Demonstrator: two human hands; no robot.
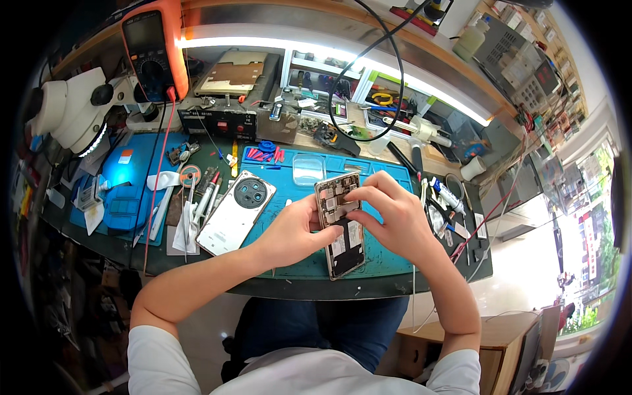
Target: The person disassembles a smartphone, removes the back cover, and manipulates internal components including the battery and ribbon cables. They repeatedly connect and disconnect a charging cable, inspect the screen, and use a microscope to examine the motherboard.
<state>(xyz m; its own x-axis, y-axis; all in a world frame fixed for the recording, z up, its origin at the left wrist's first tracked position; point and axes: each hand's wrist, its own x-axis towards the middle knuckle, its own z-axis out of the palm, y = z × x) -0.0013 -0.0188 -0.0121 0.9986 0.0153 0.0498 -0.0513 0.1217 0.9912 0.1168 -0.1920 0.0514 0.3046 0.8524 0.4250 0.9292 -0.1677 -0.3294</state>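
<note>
An opened phone with its back removed shows circuit parts and a black battery; it is tilted above a blue work mat. My left hand grips its left edge. My right hand rests over its upper right, fingertips pinched at the circuit area near the top. Whether they hold a small part is too small to tell. The phone's white back cover, with a round camera ring, lies on the mat to the left.
A white microscope stands far left, an orange multimeter behind it. Tweezers and tools lie left of the cover. Red and blue picks, a clear tray, black cables and tubes crowd the bench.
</note>
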